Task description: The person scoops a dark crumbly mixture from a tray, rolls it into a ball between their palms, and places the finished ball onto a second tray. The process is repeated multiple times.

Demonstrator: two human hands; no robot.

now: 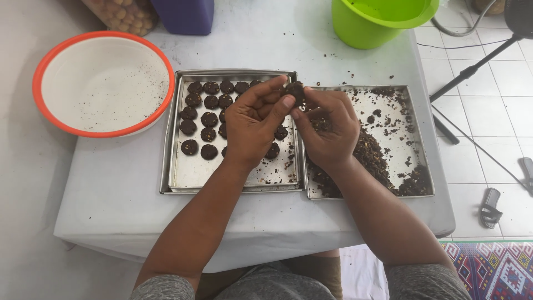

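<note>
Left hand (252, 125) and right hand (328, 129) meeting fingertip to fingertip, both pinched around a dark dough ball (294, 91), held above the gap between a tray of shaped balls (183, 172) and a tray of loose dark dough (413, 119), white bowl with orange rim (39, 72) at far left, green bucket (355, 28) behind

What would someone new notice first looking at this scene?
Most likely the two hands meeting at the centre, the left hand and right hand pinching a dark dough ball between their fingertips. Under the left hand sits a metal tray of dark round pieces in rows; at far left, a white bowl with an orange rim.
</note>
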